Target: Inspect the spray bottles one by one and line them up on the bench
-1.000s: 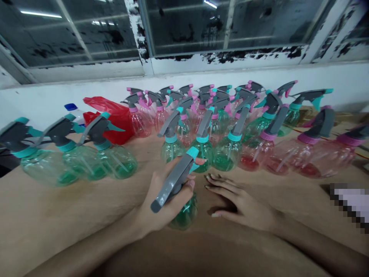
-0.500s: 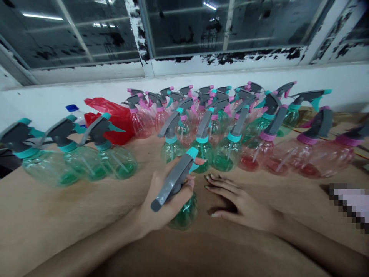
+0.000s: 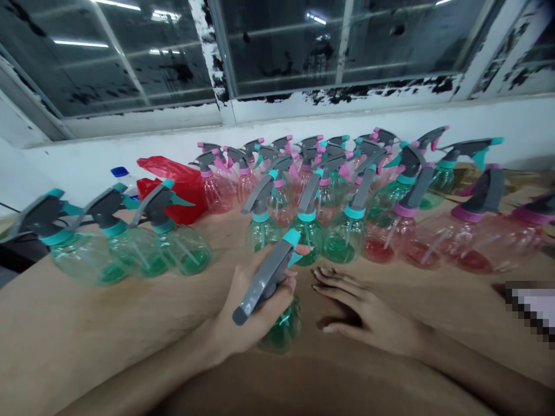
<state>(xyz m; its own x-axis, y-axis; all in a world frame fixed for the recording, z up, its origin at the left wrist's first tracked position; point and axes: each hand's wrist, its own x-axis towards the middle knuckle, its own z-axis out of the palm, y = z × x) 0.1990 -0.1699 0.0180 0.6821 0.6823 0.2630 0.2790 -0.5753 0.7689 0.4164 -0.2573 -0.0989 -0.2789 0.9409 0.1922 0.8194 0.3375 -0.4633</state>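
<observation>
My left hand [image 3: 249,303] is wrapped round the neck of a green spray bottle [image 3: 281,329] with a grey trigger head [image 3: 264,277] and teal nozzle, standing on the brown table [image 3: 108,323]. My right hand [image 3: 364,312] lies flat on the table just to the right of that bottle, fingers stretched out and holding nothing. Right behind both hands stands a row of green spray bottles [image 3: 307,228].
Several green and pink spray bottles [image 3: 390,231] crowd the table's back up to the white wall. Three green ones [image 3: 125,242] stand at the left. A red plastic bag [image 3: 182,182] and a blue-capped bottle [image 3: 124,176] sit behind them. A pixelated patch [image 3: 533,309] is at right.
Both hands and the held bottle stay put; the view has shifted slightly, so everything sits a little lower and to the right in the frame.
</observation>
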